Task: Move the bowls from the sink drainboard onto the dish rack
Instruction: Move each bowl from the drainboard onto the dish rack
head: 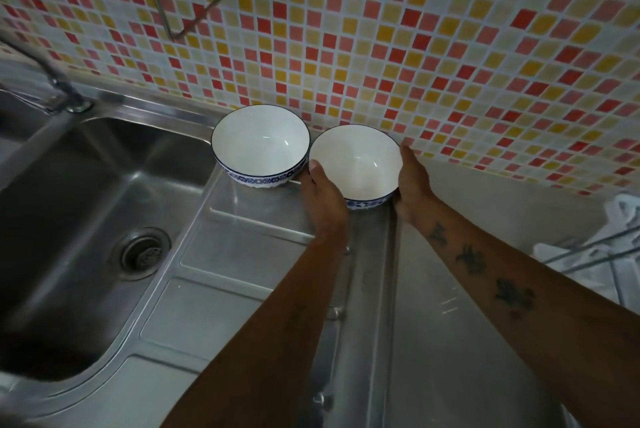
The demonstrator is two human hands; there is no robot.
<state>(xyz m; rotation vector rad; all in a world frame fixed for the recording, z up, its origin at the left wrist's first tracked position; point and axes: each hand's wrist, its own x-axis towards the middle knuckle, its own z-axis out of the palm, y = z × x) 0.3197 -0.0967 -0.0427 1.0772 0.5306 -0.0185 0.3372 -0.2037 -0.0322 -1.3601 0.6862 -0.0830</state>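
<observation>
Hands (367, 192) clasping right bowl (356, 164) beside left bowl (259, 143).

Both hands, left (320, 192) and right (414, 181), clasp the right white porcelain bowl with blue patterned base (356, 164) on the steel drainboard (242, 254); its twin bowl (259, 145) touches it at 9 o'clock.

Left hand (323, 199) is covering the near-left wall of the right bowl (356, 164); its fingers are going under, out of sight. Right hand (414, 185) is hiding that bowl's right side. Bowl base isn't showing, so lifted or resting: can't tell. Dish rack (595, 254) is running off the right edge, blurred. Faucet (45, 70) is smearing, cut at left. Both forearms are leaving the bottom edge.
</observation>
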